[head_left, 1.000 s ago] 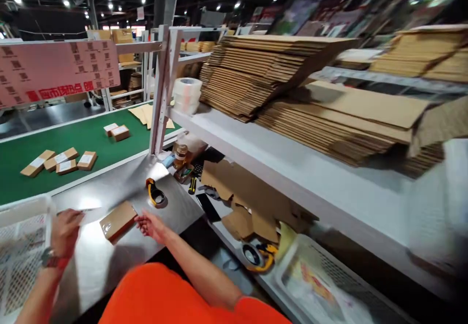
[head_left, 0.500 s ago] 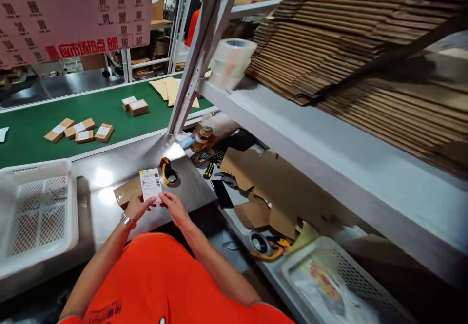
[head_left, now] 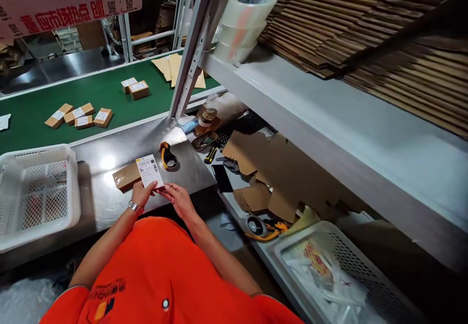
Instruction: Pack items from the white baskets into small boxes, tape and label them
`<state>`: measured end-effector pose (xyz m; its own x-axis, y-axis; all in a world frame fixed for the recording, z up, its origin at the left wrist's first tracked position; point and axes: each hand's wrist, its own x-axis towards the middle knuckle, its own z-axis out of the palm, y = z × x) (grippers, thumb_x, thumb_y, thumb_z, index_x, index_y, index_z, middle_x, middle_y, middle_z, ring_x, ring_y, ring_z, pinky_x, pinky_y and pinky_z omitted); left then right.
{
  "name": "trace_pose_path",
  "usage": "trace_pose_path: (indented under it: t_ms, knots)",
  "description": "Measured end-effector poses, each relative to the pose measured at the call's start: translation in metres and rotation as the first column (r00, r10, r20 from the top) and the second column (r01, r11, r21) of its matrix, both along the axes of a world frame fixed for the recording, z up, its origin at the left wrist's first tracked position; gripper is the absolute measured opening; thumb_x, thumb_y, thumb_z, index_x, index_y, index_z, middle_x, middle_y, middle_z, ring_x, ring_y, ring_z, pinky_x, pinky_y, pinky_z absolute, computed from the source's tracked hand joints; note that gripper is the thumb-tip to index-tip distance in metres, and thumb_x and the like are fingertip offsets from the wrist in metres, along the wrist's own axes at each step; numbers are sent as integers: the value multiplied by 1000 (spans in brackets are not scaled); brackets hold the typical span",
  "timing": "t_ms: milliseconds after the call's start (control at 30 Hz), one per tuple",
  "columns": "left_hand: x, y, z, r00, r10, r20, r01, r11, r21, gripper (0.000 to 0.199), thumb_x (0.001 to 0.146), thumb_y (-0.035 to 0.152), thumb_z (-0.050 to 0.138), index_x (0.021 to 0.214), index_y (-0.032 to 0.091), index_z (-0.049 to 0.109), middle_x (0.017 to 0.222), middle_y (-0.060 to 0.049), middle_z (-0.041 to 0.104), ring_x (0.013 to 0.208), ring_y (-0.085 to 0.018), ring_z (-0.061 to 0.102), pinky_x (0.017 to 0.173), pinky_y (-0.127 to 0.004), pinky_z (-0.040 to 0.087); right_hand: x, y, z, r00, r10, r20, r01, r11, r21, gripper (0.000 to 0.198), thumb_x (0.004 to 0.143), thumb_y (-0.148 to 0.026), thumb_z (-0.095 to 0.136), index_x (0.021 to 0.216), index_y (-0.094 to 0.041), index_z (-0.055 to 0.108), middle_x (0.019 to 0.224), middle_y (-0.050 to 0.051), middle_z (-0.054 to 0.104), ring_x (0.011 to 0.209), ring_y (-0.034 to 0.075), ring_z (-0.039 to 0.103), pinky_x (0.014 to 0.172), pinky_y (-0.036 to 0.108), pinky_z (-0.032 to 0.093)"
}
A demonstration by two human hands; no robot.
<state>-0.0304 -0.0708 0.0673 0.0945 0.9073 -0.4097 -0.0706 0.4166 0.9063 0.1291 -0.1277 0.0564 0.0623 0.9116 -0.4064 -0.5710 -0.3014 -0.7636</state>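
Note:
A white shipping label (head_left: 148,169) with printed text and barcodes is held up over the steel table. My left hand (head_left: 142,194), with a metal watch at its wrist, pinches the label's lower edge. At the lower right corner, the fingertips of my right hand (head_left: 180,200) close on the same label. Partly behind the label lies a brown cardboard box (head_left: 125,178) with shiny tape on it. A black and orange tape dispenser (head_left: 168,158) rests on the table just right of the label.
A white plastic basket (head_left: 75,187) stands on the left. Beyond the table, a green conveyor belt (head_left: 25,131) carries several small labelled boxes (head_left: 103,117). At right, a shelf (head_left: 300,114) holds tape rolls (head_left: 241,27) and stacked flat cardboard (head_left: 329,27), above a cutter and a phone (head_left: 222,178).
The label tilts slightly now, with both hands still at its lower edge. My view has shifted, so the shelf and tape rolls look nearer. The box stays on the table.

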Motion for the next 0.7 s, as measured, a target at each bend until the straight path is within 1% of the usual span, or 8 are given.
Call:
trace_pose_path:
  t_ms: [267, 400, 467, 533, 600, 633, 667, 700]
  knots:
    - [13, -12, -1, 999, 33, -16, -33, 999, -11, 49, 68, 55, 100, 87, 13, 83, 81, -14, 83, 62, -21, 73, 56, -29, 54, 14, -6, -6, 1000, 25, -13, -25, 1000, -14, 58, 66, -64, 108, 95, -19, 85, 89, 6, 86, 95, 27, 86, 103, 45, 67]
    - [22, -17, -7, 1000, -2, -24, 1, 1000, -19, 51, 70, 57, 99, 89, 14, 81, 81, -13, 81, 64, -21, 73, 56, -30, 51, 26, -11, -12, 999, 40, 25, -40, 999, -18, 59, 66, -65, 107, 95, -18, 86, 90, 7, 86, 94, 26, 84, 99, 43, 67]
    - [27, -20, -12, 997, -21, -75, 20, 1000, -16, 51, 73, 58, 97, 94, 14, 80, 86, -14, 82, 68, -23, 75, 60, -31, 53, 32, -13, -15, 998, 25, 60, -24, 999, -27, 59, 63, -66, 108, 91, -18, 86, 89, 7, 86, 91, 24, 83, 94, 41, 67]
    - [32, -25, -16, 978, 22, -208, -11, 998, 54, 53, 73, 52, 98, 106, 15, 80, 104, -17, 83, 84, -27, 79, 72, -36, 60, 40, -17, -18, 996, 9, 91, -6, 999, -36, 60, 60, -67, 108, 88, -19, 86, 86, 7, 85, 86, 23, 81, 87, 38, 66]
    - [38, -31, -17, 930, 106, -351, -28, 975, 221, 58, 72, 45, 100, 119, 16, 80, 128, -20, 80, 112, -33, 78, 92, -45, 64, 47, -20, -20, 993, -4, 117, 8, 999, -41, 60, 60, -68, 107, 86, -19, 87, 84, 7, 85, 82, 21, 79, 82, 35, 65]
    - [41, -35, -16, 910, 130, -393, -1, 950, 312, 58, 73, 43, 100, 122, 18, 81, 137, -21, 77, 123, -34, 75, 103, -49, 63, 51, -22, -20, 991, -7, 131, 13, 999, -42, 60, 59, -69, 107, 85, -19, 87, 83, 7, 85, 81, 21, 78, 80, 35, 65]
    - [45, -39, -15, 904, 118, -411, 54, 922, 383, 52, 76, 42, 98, 121, 19, 83, 139, -20, 76, 130, -35, 73, 111, -51, 61, 55, -24, -21, 989, -7, 146, 13, 999, -40, 59, 60, -69, 107, 85, -19, 87, 82, 6, 85, 80, 21, 78, 79, 34, 64]
    - [49, -43, -13, 909, 67, -411, 127, 895, 428, 42, 81, 42, 94, 115, 21, 85, 135, -19, 78, 131, -35, 73, 115, -52, 58, 59, -26, -21, 987, -3, 163, 9, 999, -34, 58, 61, -69, 106, 84, -19, 88, 82, 6, 85, 79, 21, 78, 78, 34, 64]
